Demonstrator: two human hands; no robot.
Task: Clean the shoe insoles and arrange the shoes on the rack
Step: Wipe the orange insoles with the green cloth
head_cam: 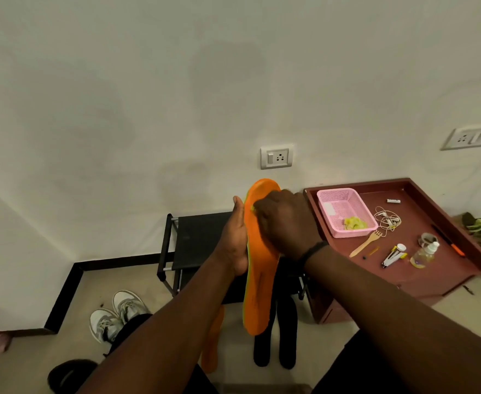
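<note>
- While the orange insole (262,251) is held upright in front of the rack, the cleaning step is judged to be in hand; no shoe is seen on the rack yet.
- The insole is supported from behind by the left hand (235,240), its palm flat against the back and its fingers straight along the edge.
- The right hand (286,220) is curled against the insole's upper face; a scrap of yellow-green shows at its fingertips, probably a cloth being pinched, though little of it can be made out.
- For the next move, a firm backing from the left hand is called for while the wiping is carried down toward the heel, since the insole looks thin and likely to bend.
- One more orange insole (212,345) is seen lower down, beside the person's leg, so two are counted.
- Two dark shoes (274,331) stand on the floor below the held insole, and two grey-white sneakers (120,314) lie well apart to the left: four shoes in all.
- One black rack (193,240) stands against the wall.
- One red-brown tabletop (443,268) is seen to the right, carrying one pink basket (344,211) with one yellow-green cloth (355,223) in it, one wooden fork (365,243) and one clear bottle (425,253).
</note>
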